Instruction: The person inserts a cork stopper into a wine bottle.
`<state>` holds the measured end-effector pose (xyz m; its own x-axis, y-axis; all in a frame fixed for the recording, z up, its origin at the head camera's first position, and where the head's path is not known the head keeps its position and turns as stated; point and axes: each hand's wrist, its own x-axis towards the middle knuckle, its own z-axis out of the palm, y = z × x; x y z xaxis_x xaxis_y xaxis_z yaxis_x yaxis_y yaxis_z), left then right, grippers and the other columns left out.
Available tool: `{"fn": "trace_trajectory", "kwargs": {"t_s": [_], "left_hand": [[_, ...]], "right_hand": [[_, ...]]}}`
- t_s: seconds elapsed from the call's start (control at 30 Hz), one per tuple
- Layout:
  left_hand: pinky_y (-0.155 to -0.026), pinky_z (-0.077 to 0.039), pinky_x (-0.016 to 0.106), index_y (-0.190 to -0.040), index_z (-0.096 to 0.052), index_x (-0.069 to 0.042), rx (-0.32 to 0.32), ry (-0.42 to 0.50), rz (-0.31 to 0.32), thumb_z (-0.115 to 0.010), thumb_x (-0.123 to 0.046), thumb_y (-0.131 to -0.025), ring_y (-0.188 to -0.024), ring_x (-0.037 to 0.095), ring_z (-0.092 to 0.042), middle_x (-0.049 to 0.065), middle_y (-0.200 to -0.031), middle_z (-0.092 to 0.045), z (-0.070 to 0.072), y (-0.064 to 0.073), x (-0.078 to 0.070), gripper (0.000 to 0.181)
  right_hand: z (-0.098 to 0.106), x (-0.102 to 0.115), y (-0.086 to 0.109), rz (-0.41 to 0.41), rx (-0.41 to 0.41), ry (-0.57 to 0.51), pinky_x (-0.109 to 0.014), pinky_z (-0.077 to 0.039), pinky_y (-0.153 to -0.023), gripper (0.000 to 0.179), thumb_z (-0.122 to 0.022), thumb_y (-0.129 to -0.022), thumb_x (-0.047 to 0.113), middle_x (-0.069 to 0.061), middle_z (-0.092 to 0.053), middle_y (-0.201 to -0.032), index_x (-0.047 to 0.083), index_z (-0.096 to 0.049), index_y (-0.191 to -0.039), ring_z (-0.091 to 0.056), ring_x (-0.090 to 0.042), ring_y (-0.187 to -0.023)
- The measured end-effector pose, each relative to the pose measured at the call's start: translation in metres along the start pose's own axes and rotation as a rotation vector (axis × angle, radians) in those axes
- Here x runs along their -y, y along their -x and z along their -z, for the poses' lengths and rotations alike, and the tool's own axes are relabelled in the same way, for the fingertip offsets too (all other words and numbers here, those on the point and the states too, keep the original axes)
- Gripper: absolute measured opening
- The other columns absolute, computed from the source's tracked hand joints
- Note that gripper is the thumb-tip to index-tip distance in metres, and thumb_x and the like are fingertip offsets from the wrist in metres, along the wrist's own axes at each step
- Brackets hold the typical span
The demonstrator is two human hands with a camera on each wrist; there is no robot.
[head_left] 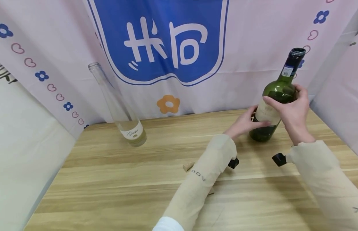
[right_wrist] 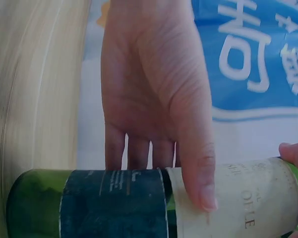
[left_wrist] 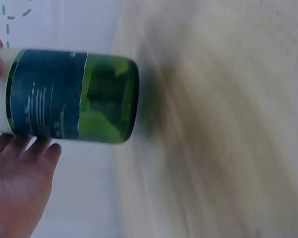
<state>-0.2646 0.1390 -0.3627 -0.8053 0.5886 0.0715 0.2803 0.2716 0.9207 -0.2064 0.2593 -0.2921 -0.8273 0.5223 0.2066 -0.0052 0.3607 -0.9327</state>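
A green wine bottle with a cream and dark label stands at the right of the table, its mouth uncorked. My left hand grips it low down, thumb across the label and fingers behind the glass. Higher up, near the shoulder, my right hand holds the bottle from the right. In the left wrist view the bottle's base is right at the wooden surface. The right wrist view shows my left thumb pressed on the cream label, with part of my right hand at the edge.
A clear long-necked bottle with a white label stands at the back left of the wooden table. A cork lies beside my left sleeve, which partly hides another small item. A printed cloth hangs behind the table.
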Motion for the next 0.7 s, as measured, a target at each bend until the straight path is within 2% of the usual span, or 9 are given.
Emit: {"fn": "trace_trajectory", "kwargs": {"t_s": [0.17, 0.4, 0.53, 0.7], "left_hand": [[-0.089, -0.042, 0.017, -0.138, -0.035, -0.025, 0.094, 0.048, 0.003, -0.073, -0.025, -0.077, -0.115, 0.002, -0.045, -0.011, -0.129, -0.046, 0.015, 0.007, -0.005, 0.072], [-0.081, -0.044, 0.015, -0.133, -0.038, -0.021, 0.183, -0.032, -0.048, -0.078, -0.021, -0.070, -0.100, 0.001, -0.050, -0.009, -0.114, -0.052, 0.038, 0.030, -0.023, 0.074], [-0.080, -0.045, 0.015, -0.131, -0.039, -0.016, 0.243, -0.057, -0.108, -0.079, -0.018, -0.068, -0.097, 0.002, -0.051, -0.007, -0.111, -0.052, 0.049, 0.047, -0.036, 0.075], [-0.079, -0.046, 0.016, -0.128, -0.041, -0.011, 0.303, -0.073, -0.202, -0.080, -0.015, -0.067, -0.096, 0.002, -0.053, -0.004, -0.111, -0.054, 0.060, 0.068, -0.046, 0.073]], "right_hand": [[0.004, 0.011, 0.017, 0.074, 0.059, -0.004, -0.027, -0.036, -0.101, 0.085, -0.078, -0.071, 0.027, -0.004, -0.040, -0.137, 0.015, -0.028, -0.138, -0.040, -0.011, -0.118], [0.009, 0.030, 0.044, 0.123, 0.118, 0.007, -0.016, -0.040, -0.089, 0.082, -0.078, -0.071, 0.025, -0.003, -0.045, -0.131, 0.018, -0.031, -0.138, -0.046, -0.009, -0.111], [0.013, 0.041, 0.058, 0.164, 0.157, 0.000, -0.008, -0.040, -0.082, 0.082, -0.078, -0.072, 0.020, -0.003, -0.045, -0.129, 0.016, -0.031, -0.138, -0.046, -0.009, -0.112], [0.015, 0.050, 0.077, 0.225, 0.195, -0.024, -0.005, -0.039, -0.079, 0.077, -0.079, -0.070, 0.013, 0.003, -0.046, -0.122, 0.014, -0.035, -0.134, -0.047, -0.007, -0.107]]}}
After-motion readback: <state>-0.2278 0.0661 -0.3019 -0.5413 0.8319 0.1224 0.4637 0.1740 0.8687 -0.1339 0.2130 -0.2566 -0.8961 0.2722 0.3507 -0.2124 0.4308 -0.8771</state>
